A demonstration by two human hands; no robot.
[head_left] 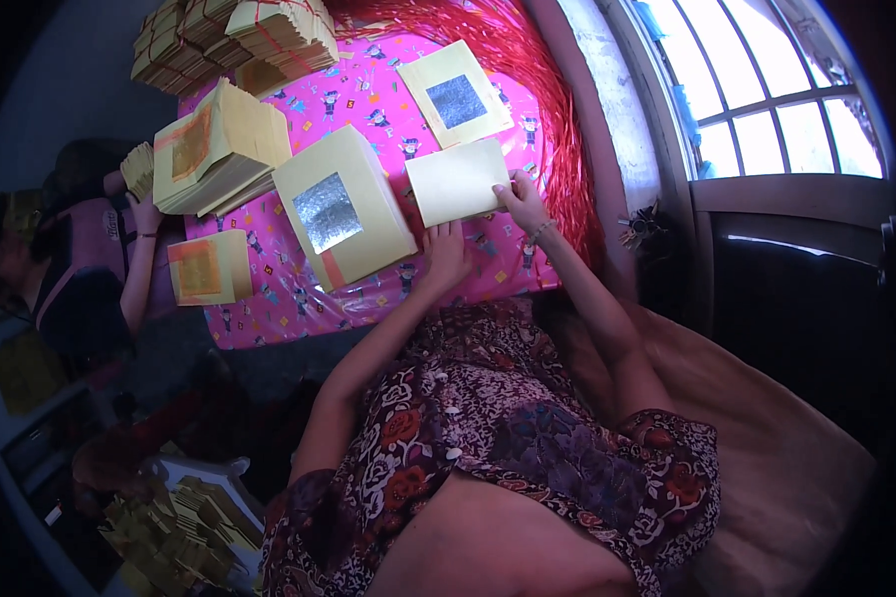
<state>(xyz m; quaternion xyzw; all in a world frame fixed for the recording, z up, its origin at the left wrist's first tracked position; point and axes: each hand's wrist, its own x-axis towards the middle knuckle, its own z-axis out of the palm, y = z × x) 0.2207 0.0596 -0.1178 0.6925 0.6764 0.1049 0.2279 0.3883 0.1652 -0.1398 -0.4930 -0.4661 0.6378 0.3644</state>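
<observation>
right hand (pixel 521 199) pinches a plain yellow sheet (pixel 458 181) on the pink cloth (pixel 368 99); left hand (pixel 446 257) rests flat, released, beside the foil-faced stack (pixel 343 207). several stacks finished; this sheet unstacked.

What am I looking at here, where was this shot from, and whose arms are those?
There is no machine: a person works with two bare hands. The single picture comes from a wide fisheye camera worn on that person's head, looking down, so straight edges bend near the rim.

The forearms rising from the flowered dress are the wearer's own. The right hand pinches the edge of a plain yellow paper sheet. The left hand rests flat on the pink patterned cloth, beside a stack of yellow sheets with a silver foil square.

Also on the cloth lie a single silver-foil sheet, a thick gold-foil stack, a smaller gold-foil stack and bundled paper packs. Another person sits at the left.
</observation>
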